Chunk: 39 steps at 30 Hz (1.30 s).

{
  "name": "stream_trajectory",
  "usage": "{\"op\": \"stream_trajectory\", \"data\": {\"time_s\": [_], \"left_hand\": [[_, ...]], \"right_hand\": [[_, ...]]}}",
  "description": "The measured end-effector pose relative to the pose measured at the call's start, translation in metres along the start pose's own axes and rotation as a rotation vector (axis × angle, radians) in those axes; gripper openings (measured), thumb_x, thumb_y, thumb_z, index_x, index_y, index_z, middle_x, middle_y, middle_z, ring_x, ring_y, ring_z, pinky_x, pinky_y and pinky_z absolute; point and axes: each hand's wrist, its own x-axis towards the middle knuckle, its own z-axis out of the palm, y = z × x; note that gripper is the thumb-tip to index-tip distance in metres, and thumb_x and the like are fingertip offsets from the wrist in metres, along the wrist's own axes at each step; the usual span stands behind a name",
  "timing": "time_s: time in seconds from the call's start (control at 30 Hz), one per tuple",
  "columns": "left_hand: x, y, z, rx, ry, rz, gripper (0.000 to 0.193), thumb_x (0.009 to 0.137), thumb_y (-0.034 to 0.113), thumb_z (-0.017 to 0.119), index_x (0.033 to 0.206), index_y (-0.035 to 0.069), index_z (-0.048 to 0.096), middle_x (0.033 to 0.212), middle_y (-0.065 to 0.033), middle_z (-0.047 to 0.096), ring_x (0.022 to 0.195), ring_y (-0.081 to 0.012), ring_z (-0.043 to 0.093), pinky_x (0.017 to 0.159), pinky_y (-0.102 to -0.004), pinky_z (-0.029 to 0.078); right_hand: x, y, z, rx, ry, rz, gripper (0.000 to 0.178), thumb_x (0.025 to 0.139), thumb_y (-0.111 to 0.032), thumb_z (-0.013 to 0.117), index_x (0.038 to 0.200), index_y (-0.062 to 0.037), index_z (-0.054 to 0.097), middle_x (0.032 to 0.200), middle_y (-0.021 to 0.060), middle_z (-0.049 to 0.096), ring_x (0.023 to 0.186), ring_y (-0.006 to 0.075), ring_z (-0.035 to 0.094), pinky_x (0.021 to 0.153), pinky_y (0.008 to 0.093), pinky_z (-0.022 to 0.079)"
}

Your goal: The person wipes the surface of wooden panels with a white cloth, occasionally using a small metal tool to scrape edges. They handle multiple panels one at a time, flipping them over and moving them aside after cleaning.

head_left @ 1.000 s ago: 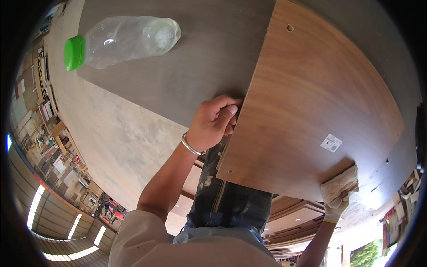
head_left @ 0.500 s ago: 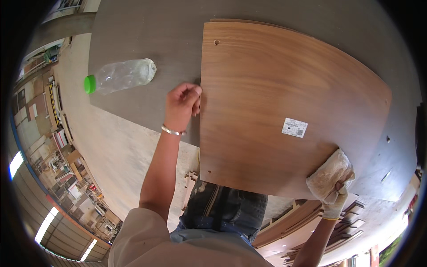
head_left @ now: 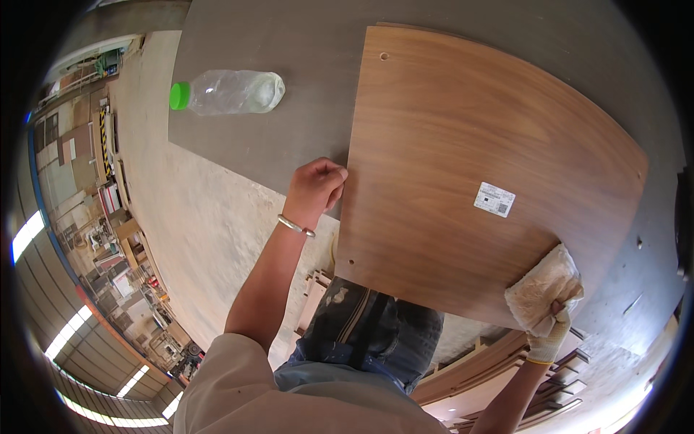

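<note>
A brown wood-grain panel (head_left: 463,137) with a curved far edge lies flat, with a small white label (head_left: 494,200) and a hole near each of several corners. My bare left hand (head_left: 315,189), a bangle at its wrist, is closed with thumb and fingertips at the panel's left edge. The underside of that grip is hidden. My right hand (head_left: 551,336), in a pale knitted glove, holds a whitish, stained cloth (head_left: 543,286) against the panel's near right part.
Beneath the panel is a dark grey tabletop (head_left: 289,43). On it, to the left, lies a clear plastic bottle (head_left: 231,92) with a green cap and a little liquid. Curved wooden pieces (head_left: 470,376) are stacked below the near right edge. Shelving and materials line the far left.
My left hand has slid nearer to me along the panel's left edge. The whole view has shifted and turned slightly. The cloth stays near the panel's near right edge.
</note>
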Motion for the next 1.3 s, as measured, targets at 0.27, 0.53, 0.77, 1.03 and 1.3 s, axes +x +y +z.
{"op": "stream_trajectory", "data": {"time_s": [0.27,0.53,0.77,1.03,1.3], "left_hand": [[0.055,0.064,0.004,0.321,-0.133,0.149,0.013,0.093,0.012,0.070,0.084,0.002,0.068,0.064,-0.0021,0.063,0.050,-0.0061,0.047,0.045,-0.0254,0.034],[0.062,0.073,0.005,0.519,-0.161,0.205,0.011,0.092,0.010,0.066,0.085,0.001,0.068,0.066,-0.0026,0.065,0.055,-0.0063,0.049,0.050,-0.0261,0.037],[0.060,0.072,0.008,0.507,-0.088,0.259,0.008,0.088,0.007,0.069,0.089,0.000,0.070,0.070,-0.0028,0.067,0.062,-0.0085,0.056,0.058,-0.0284,0.046],[0.017,0.060,0.145,0.534,0.098,0.939,0.012,0.089,0.003,0.066,0.101,0.005,0.069,0.068,-0.0042,0.061,0.061,-0.0126,0.054,0.060,-0.0300,0.047],[-0.125,0.021,0.490,0.763,-0.708,1.173,0.008,0.097,0.016,0.061,0.100,0.010,0.065,0.094,-0.0141,0.073,0.089,-0.0385,0.070,0.075,-0.0500,0.055]], "right_hand": [[0.010,-0.003,-0.017,-0.004,-0.023,-0.006,0.063,0.089,-0.011,0.060,0.150,-0.0056,0.045,0.144,0.0156,0.057,0.133,0.0355,0.058,0.112,0.0553,0.050],[0.005,-0.005,-0.001,-0.048,-0.012,0.006,0.064,0.089,-0.013,0.059,0.150,-0.0050,0.045,0.144,0.0163,0.057,0.133,0.0347,0.058,0.113,0.0535,0.050],[0.005,0.000,-0.013,-0.069,-0.025,-0.032,0.055,0.091,-0.016,0.057,0.143,0.0042,0.051,0.135,0.0195,0.061,0.122,0.0322,0.064,0.109,0.0486,0.054],[-0.003,0.024,0.030,-0.047,0.171,-0.081,0.014,0.090,-0.010,0.063,0.101,-0.0048,0.070,0.087,-0.0030,0.061,0.073,0.0115,0.058,0.067,0.0255,0.051],[-0.012,0.011,0.048,-0.199,-0.001,-0.042,0.012,0.083,-0.010,0.068,0.090,-0.0003,0.070,0.072,0.0024,0.062,0.052,0.0130,0.054,0.047,0.0291,0.040]]}}
